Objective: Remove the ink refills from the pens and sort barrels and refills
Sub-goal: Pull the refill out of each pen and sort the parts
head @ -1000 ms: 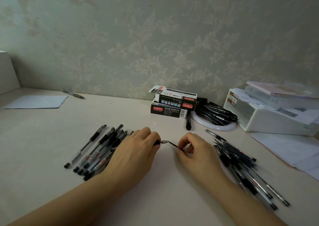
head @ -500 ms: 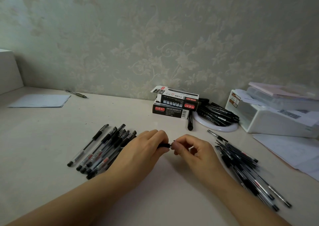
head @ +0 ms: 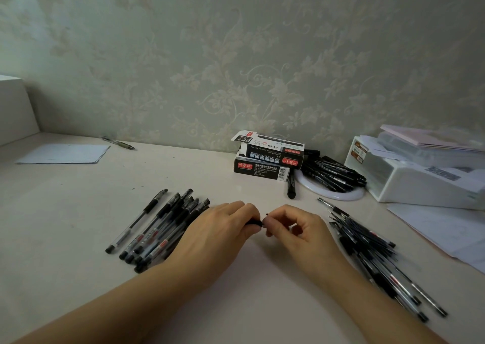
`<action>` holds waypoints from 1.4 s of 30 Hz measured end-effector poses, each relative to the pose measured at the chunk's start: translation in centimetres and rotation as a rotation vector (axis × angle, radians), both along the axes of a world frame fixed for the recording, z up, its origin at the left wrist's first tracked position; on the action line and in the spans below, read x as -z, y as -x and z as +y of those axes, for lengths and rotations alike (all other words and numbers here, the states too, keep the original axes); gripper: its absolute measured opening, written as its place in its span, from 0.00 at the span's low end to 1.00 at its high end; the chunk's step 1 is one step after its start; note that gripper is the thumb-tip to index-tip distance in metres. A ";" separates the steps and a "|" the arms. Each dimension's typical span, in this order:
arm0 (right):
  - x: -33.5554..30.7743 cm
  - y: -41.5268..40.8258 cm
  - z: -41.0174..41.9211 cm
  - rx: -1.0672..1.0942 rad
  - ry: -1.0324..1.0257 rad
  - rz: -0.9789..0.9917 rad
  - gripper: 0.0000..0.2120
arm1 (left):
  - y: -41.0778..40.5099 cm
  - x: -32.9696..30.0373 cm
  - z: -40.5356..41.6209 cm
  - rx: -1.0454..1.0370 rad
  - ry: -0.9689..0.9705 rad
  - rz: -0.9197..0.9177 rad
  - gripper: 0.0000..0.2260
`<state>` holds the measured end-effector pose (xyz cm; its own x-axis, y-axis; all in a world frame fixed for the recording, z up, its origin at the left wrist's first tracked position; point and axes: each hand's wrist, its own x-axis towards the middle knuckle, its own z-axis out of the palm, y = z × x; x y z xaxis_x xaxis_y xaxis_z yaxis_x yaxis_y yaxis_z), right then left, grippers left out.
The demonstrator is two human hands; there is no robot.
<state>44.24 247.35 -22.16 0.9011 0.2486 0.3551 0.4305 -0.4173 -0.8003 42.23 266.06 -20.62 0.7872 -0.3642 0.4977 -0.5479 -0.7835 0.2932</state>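
Observation:
My left hand (head: 223,232) grips a black-tipped pen (head: 254,223) whose front end pokes out between thumb and fingers; the rest of the pen is hidden under the hand. My right hand (head: 296,229) meets it fingertip to fingertip and pinches the pen's small tip piece. A row of several capped clear pens (head: 160,228) lies left of my left hand. A heap of several pens and thin refills (head: 372,254) lies right of my right hand.
Two stacked black pen boxes (head: 265,159) stand at the back centre, with a loose black pen (head: 290,188) and a white ring dish of black pens (head: 333,178) beside them. White storage box (head: 420,183) and papers (head: 441,228) at right; paper sheet (head: 63,154) and a pen (head: 119,142) at back left.
A second ago my hands were apart with a silver tip and thin refill showing between them. They have closed together, and the refill is no longer visible.

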 end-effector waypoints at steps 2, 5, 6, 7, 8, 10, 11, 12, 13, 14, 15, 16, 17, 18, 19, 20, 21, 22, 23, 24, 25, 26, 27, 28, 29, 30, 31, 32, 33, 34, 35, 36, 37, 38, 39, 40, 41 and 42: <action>0.0 0.0 0.0 -0.011 -0.021 0.012 0.03 | 0.0 0.0 0.0 -0.009 -0.004 0.003 0.09; 0.1 0.0 0.0 -0.002 -0.048 0.019 0.07 | 0.0 0.0 0.1 -0.014 0.008 0.011 0.10; 0.0 0.0 0.0 0.008 -0.060 0.021 0.07 | 0.0 0.0 0.1 -0.015 0.017 0.010 0.10; 0.0 0.0 0.0 0.016 -0.068 0.017 0.05 | 0.0 0.0 0.1 -0.015 0.024 0.009 0.09; 0.0 0.0 0.0 0.022 -0.069 0.014 0.03 | 0.0 0.0 0.1 -0.015 0.024 0.010 0.09; 0.0 -0.1 0.0 0.016 -0.044 -0.005 0.06 | 0.0 0.1 0.1 -0.014 0.022 0.014 0.10; 0.1 -0.2 0.0 0.011 -0.032 -0.008 0.06 | 0.0 0.1 0.1 -0.012 0.025 0.015 0.10; 0.1 -0.1 0.0 0.005 -0.033 -0.003 0.05 | 0.0 0.1 0.1 -0.009 0.027 0.015 0.10; 0.1 -0.2 0.0 -0.004 -0.035 0.001 0.04 | -0.1 0.2 0.2 -0.009 0.026 0.015 0.10; 0.1 -0.2 0.0 -0.009 -0.043 0.010 0.03 | -0.1 0.2 0.2 -0.011 0.021 0.015 0.10; 0.1 -0.1 -0.1 -0.014 -0.050 0.015 0.04 | -0.1 0.2 0.2 -0.013 0.019 0.017 0.10; 0.1 -0.1 0.0 -0.012 -0.056 0.020 0.05 | -0.1 0.2 0.2 -0.014 0.020 0.019 0.10; 0.1 -0.1 -0.1 -0.009 -0.061 0.022 0.06 | -0.1 0.2 0.2 -0.012 0.024 0.021 0.09; 0.0 -0.1 0.0 -0.001 -0.074 0.030 0.06 | -0.1 0.2 0.2 -0.010 0.027 0.022 0.09; 0.0 -0.1 0.0 0.009 -0.076 0.034 0.05 | -0.1 0.2 0.2 -0.007 0.028 0.021 0.09; 0.0 -0.1 0.1 0.015 -0.067 0.038 0.03 | -0.1 0.2 0.2 -0.004 0.030 0.019 0.09; 0.0 -0.1 0.0 0.013 -0.049 0.030 0.03 | -0.1 0.2 0.2 0.000 0.033 0.018 0.09; 0.0 -0.1 0.0 0.009 -0.036 0.028 0.05 | -0.1 0.2 0.1 0.002 0.033 0.019 0.09; 0.0 -0.1 0.0 0.004 -0.031 0.025 0.05 | -0.1 0.2 0.1 0.003 0.032 0.018 0.09; 0.0 -0.1 0.0 0.000 -0.041 0.028 0.05 | 0.0 0.3 0.1 0.006 0.030 0.013 0.09; 0.0 -0.1 0.0 -0.006 -0.058 0.029 0.04 | 0.0 0.3 0.0 0.010 0.028 0.006 0.10; -0.1 0.0 0.0 -0.009 -0.077 0.033 0.04 | 0.0 0.3 0.0 0.014 0.026 0.000 0.10; -0.1 -0.1 0.0 -0.011 -0.094 0.034 0.03 | 0.1 0.2 0.0 0.015 0.022 -0.003 0.10; -0.1 0.0 0.0 -0.012 -0.105 0.036 0.03 | 0.1 0.2 0.0 0.014 0.018 0.000 0.10; -0.1 0.0 0.0 -0.013 -0.112 0.038 0.03 | 0.1 0.2 0.0 0.012 0.016 0.005 0.10; -0.2 0.0 0.0 -0.014 -0.116 0.041 0.03 | 0.1 0.2 0.0 0.010 0.015 0.011 0.10; -0.2 0.0 0.0 -0.013 -0.122 0.040 0.03 | 0.1 0.2 0.0 0.006 0.015 0.019 0.10; -0.2 -0.1 0.0 -0.006 -0.137 0.040 0.04 | 0.1 0.2 0.0 0.001 0.016 0.030 0.10; -0.2 -0.1 0.0 0.011 -0.161 0.039 0.05 | 0.1 0.2 0.0 -0.005 0.018 0.043 0.10; -0.2 -0.2 0.0 0.035 -0.188 0.041 0.06 | 0.1 0.2 0.0 -0.011 0.022 0.059 0.10; -0.2 -0.3 0.0 0.064 -0.212 0.042 0.06 | 0.1 0.2 0.1 -0.016 0.026 0.074 0.10; -0.2 -0.3 -0.1 0.094 -0.231 0.041 0.07 | 0.1 0.3 0.1 -0.019 0.027 0.082 0.10; -0.1 -0.4 -0.1 0.123 -0.241 0.035 0.06 | 0.2 0.3 0.2 -0.021 0.024 0.084 0.11; -0.1 -0.4 -0.2 0.152 -0.235 0.025 0.06 | 0.2 0.4 0.2 -0.024 0.021 0.083 0.11; 0.0 -0.5 -0.2 0.177 -0.208 0.009 0.06 | 0.1 0.4 0.3 -0.031 0.022 0.078 0.11; 0.0 -0.4 -0.2 0.191 -0.161 -0.014 0.06 | 0.1 0.5 0.3 -0.042 0.026 0.070 0.12; 0.1 -0.3 -0.2 0.189 -0.100 -0.049 0.07 | 0.0 0.6 0.3 -0.056 0.028 0.057 0.12; 0.1 -0.2 -0.1 0.178 -0.025 -0.095 0.07 | -0.1 0.6 0.3 -0.071 0.027 0.042 0.12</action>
